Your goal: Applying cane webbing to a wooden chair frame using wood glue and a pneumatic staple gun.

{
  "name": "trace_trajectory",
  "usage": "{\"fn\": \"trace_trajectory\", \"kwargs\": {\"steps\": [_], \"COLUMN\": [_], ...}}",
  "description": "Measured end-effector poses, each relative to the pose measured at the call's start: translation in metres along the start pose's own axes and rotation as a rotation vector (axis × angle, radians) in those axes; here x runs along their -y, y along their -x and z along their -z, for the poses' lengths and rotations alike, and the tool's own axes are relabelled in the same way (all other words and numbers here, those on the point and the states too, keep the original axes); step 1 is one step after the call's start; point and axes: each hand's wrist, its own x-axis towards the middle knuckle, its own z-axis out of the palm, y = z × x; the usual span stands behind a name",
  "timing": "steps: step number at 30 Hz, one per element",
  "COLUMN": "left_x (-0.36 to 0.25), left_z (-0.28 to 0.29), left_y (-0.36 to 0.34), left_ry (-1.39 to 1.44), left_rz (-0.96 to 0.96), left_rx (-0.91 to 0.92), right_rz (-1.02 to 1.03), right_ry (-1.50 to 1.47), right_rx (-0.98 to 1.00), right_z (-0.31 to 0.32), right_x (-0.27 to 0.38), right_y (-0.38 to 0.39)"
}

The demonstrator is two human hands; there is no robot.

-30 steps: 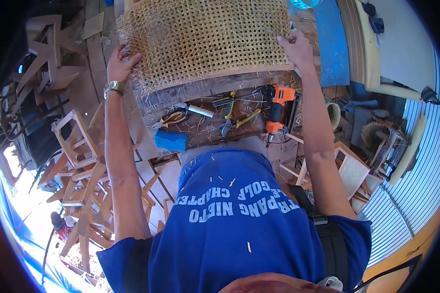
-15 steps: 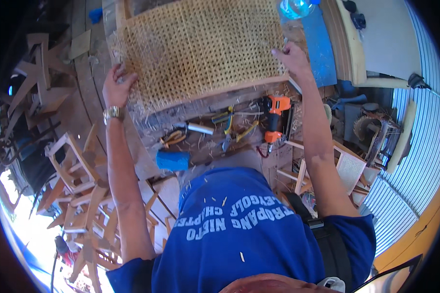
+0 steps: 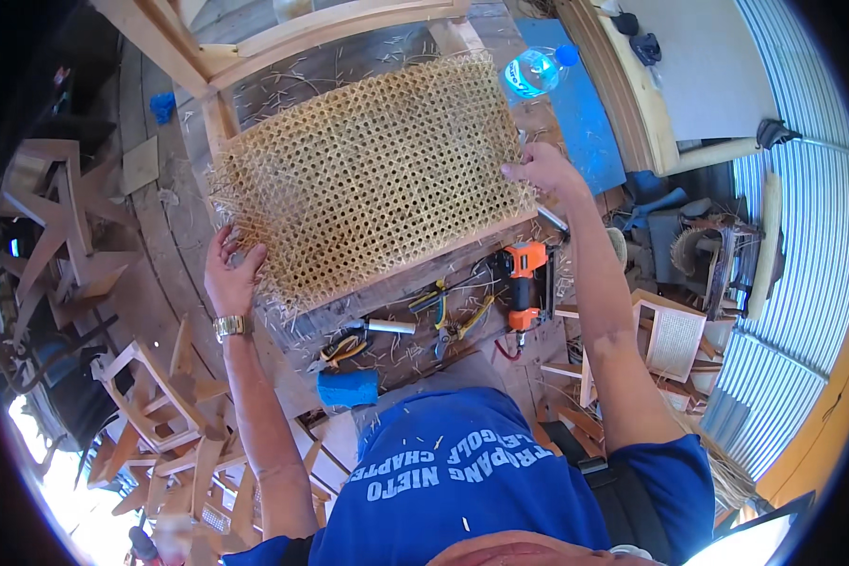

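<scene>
A sheet of woven cane webbing [image 3: 377, 179] with frayed strand ends lies over a wooden seat frame on the workbench. My left hand [image 3: 234, 275], a gold watch on its wrist, is curled at the sheet's near left edge, thumb and fingers on the cane. At the right edge, my right hand [image 3: 545, 172] pinches the border between thumb and fingers. A light wooden rail [image 3: 443, 253] shows along the sheet's near side. Cane hides most of the frame beneath it.
Nearer me lie an orange-black air stapler [image 3: 522, 292], yellow-handled pliers [image 3: 467, 325], orange-handled pliers [image 3: 341, 354], a white-handled tool [image 3: 387, 326] and a blue block [image 3: 347, 388]. A water bottle [image 3: 531, 74] sits beyond the sheet. Wooden chair frames [image 3: 151, 396] crowd the left.
The view has shifted, so the bench sits lower in the picture and more of the wooden frame beyond shows. Both hands remain at the sheet's edges, the left slightly nearer me.
</scene>
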Motion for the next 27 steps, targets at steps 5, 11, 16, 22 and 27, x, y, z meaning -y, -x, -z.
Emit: {"fn": "trace_trajectory", "kwargs": {"steps": [5, 11, 16, 22, 27], "left_x": [-0.003, 0.013, 0.010, 0.019, 0.018], "left_z": [-0.008, 0.002, 0.007, 0.004, -0.005], "left_y": [-0.003, -0.005, -0.008, -0.010, -0.002], "left_ry": [-0.046, 0.007, -0.041, -0.078, -0.048], "left_rz": [0.050, 0.034, 0.072, 0.009, -0.049], "left_rx": [0.010, 0.022, 0.054, 0.022, -0.084], "right_rz": [0.180, 0.283, 0.332, 0.339, 0.338], "right_ry": [-0.061, -0.036, -0.056, -0.077, -0.093], "right_rx": [-0.181, -0.178, -0.136, -0.147, -0.273], "right_z": [-0.017, -0.013, -0.014, -0.024, -0.031], "right_x": [-0.025, -0.038, -0.043, -0.052, -0.041], "right_y": [0.001, -0.007, -0.015, -0.018, -0.008]}}
